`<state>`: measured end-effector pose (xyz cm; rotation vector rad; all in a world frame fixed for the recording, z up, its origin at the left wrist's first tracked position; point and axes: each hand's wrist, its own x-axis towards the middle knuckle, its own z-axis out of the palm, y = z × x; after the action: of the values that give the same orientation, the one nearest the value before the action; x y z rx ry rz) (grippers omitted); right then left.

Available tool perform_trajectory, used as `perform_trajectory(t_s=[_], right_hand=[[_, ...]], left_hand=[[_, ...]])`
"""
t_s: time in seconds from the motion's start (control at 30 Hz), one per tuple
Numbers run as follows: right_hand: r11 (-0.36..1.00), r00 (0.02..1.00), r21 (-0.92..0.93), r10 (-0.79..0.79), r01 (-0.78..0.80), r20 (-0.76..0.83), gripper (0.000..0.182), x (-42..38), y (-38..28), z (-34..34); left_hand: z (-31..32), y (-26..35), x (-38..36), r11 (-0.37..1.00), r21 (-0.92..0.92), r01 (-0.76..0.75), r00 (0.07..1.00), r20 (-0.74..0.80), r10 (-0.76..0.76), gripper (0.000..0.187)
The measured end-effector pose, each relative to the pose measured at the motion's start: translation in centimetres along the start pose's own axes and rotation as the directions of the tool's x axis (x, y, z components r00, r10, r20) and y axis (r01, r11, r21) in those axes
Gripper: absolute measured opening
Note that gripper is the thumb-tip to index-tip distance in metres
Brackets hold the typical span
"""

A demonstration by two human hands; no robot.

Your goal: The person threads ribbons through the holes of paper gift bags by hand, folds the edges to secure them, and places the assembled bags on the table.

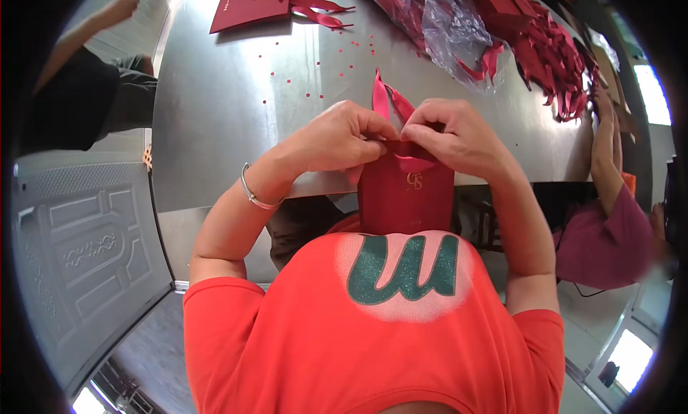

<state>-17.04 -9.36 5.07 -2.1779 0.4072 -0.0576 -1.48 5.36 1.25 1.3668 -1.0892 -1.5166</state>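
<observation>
A dark red paper gift bag (406,199) with gold lettering stands upright between my hands at the table's near edge. One pink-red ribbon (381,97) rises in a loop behind its top edge, and another ribbon (414,163) droops over the front. My left hand (344,138) is closed in a pinch at the upper left of the bag's opening, on the ribbon there. From the other side my right hand (453,138) pinches the ribbon at the bag's top edge, thumb and forefinger together. The fingertips nearly meet, and they hide the ribbon's ends.
On the metal table (215,127) lie a finished-looking red bag (251,4) with ribbons and several small red dots (308,95). A clear plastic bag (459,38) and heaped ribboned bags (548,63) fill the back right. Other people sit left (79,92) and right (609,235).
</observation>
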Motion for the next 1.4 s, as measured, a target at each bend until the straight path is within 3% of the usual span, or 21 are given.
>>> perform_trajectory(t_s=[0.03,0.1,0.17,0.2,0.27,0.3,0.37,0.43,0.5,0.63,0.7,0.8,0.87,0.9,0.97,1.1,1.2,1.27,1.4], right_hand=[[0.996,0.983,-0.050,0.079,-0.071,0.166,0.016,0.5,-0.1,-0.6],[0.991,0.968,-0.107,0.097,-0.073,0.232,0.018,1.8,-0.2,-1.1],[0.964,0.835,-0.191,0.257,-0.185,0.486,0.018,3.1,-0.6,-1.7],[0.964,0.839,-0.187,0.260,-0.191,0.479,0.018,3.7,-0.8,-2.0],[0.947,0.662,-0.138,0.302,-0.289,0.686,0.017,4.8,-1.3,-2.6],[0.946,0.672,-0.130,0.304,-0.297,0.675,0.017,5.4,-0.9,-2.4],[0.949,0.535,-0.127,0.271,-0.290,0.800,0.016,6.5,0.6,-1.8],[0.938,0.524,-0.093,0.268,-0.334,0.808,0.014,6.8,1.7,-1.3],[0.897,0.423,-0.024,0.232,-0.441,0.876,0.011,7.3,2.2,-0.8],[0.877,0.446,0.050,0.193,-0.478,0.874,0.010,7.1,2.1,-0.8],[0.855,0.528,0.077,0.244,-0.513,0.813,0.009,6.6,1.9,-0.9],[0.857,0.545,0.072,0.257,-0.510,0.798,0.006,6.5,2.2,-1.1],[0.859,0.558,0.052,0.283,-0.509,0.780,0.005,6.5,2.5,-0.8],[0.859,0.566,0.027,0.313,-0.511,0.763,0.004,6.5,2.7,-0.6],[0.852,0.580,0.040,0.319,-0.522,0.750,0.004,6.5,2.6,-0.5],[0.857,0.588,0.032,0.324,-0.514,0.741,0.006,6.5,2.7,-0.5],[0.861,0.584,0.055,0.295,-0.506,0.756,0.007,6.6,3.0,-0.7],[0.866,0.611,0.070,0.291,-0.496,0.736,0.008,6.3,3.1,-0.7],[0.874,0.654,0.053,0.319,-0.483,0.686,0.009,6.1,2.7,-0.7]], left_hand=[[0.2,-0.3,0.0,0.998,0.032,-0.057,0.998,-0.036,0.058,0.023],[0.4,-0.2,-0.2,0.991,0.072,-0.115,0.991,-0.064,0.120,0.021],[0.6,0.6,-0.5,0.997,0.048,-0.056,0.988,-0.139,0.062,0.013],[0.7,0.9,-0.6,0.997,0.053,-0.056,0.990,-0.130,0.063,0.013],[0.9,1.3,-0.8,0.996,0.053,-0.076,0.985,-0.151,0.083,0.005],[0.9,1.3,-0.9,0.995,0.063,-0.076,0.987,-0.134,0.084,0.005],[1.0,1.1,-0.7,0.991,0.080,-0.108,0.982,-0.147,0.119,0.008],[1.0,0.5,-0.4,0.985,0.107,-0.135,0.979,-0.140,0.149,0.009],[1.1,0.5,-0.6,0.979,0.127,-0.163,0.972,-0.148,0.181,0.009],[1.0,0.7,-0.8,0.991,0.046,-0.128,0.979,-0.155,0.133,0.009],[0.9,0.8,-0.8,0.993,0.040,-0.112,0.982,-0.146,0.117,0.009],[1.1,1.0,-0.9,0.994,-0.025,-0.111,0.990,-0.091,0.108,0.014],[1.1,1.3,-1.0,0.945,0.246,-0.215,0.974,-0.016,0.226,0.018],[1.1,0.8,-0.6,0.943,0.255,-0.215,0.975,-0.006,0.223,0.018],[1.3,-0.8,0.3,0.618,0.572,-0.539,0.778,0.058,0.625,0.022],[1.6,-1.1,0.3,0.558,0.621,-0.550,0.734,0.041,0.678,0.019],[1.8,-1.1,0.2,0.580,0.640,-0.503,0.756,0.001,0.655,0.018],[2.1,-1.0,0.0,0.470,0.801,-0.371,0.765,-0.023,0.643,0.020],[2.6,-1.3,0.1,0.470,0.815,-0.338,0.763,-0.056,0.644,0.022]])
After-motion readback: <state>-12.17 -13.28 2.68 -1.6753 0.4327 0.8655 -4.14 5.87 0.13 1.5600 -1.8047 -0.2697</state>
